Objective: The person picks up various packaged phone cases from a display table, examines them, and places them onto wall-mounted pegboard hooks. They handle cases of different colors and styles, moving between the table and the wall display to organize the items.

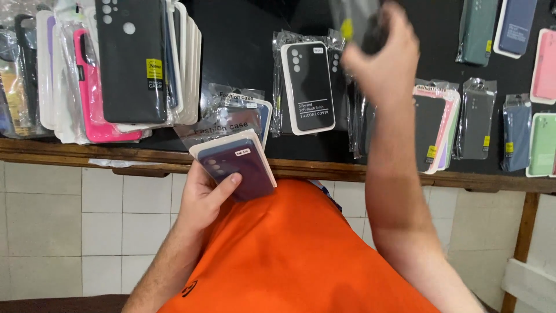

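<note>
Head view: dark purple soft phone cover in clear plastic sleeve (240, 168), lower centre of frame, tops a thin stack fanned in left hand (202, 194), thumb pinning its face, fingers under. Likely light, flexible, sleeve slick; best gripped by the long edges. Right hand (382, 55), upper centre, closed around blurred dark packaged cover (362, 23) over black counter (243, 52). Upper left: pile of bagged cases (116, 69).
</note>
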